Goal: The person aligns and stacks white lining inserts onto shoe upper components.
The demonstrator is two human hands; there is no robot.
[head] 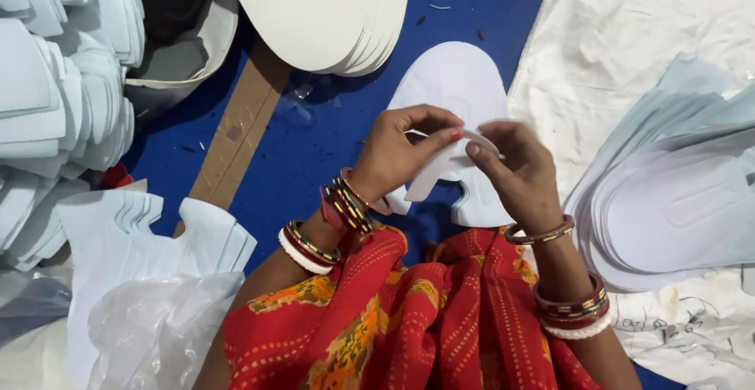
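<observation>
While both hands meet over the blue surface [330,146], the left hand [397,158] and right hand [515,174] pinch the same thin white strip [480,140] between thumb & fingertips, approx. above one white cut piece [464,83] lying flat just under them. Judging by this, the strip is only partly peeled; the piece is not finished yet. Counted: 1 piece in work, 1 stack [330,12] beyond the hands, 1 fanned stack [676,201] right of the right hand, more piles [55,99] left of the left hand.
</observation>
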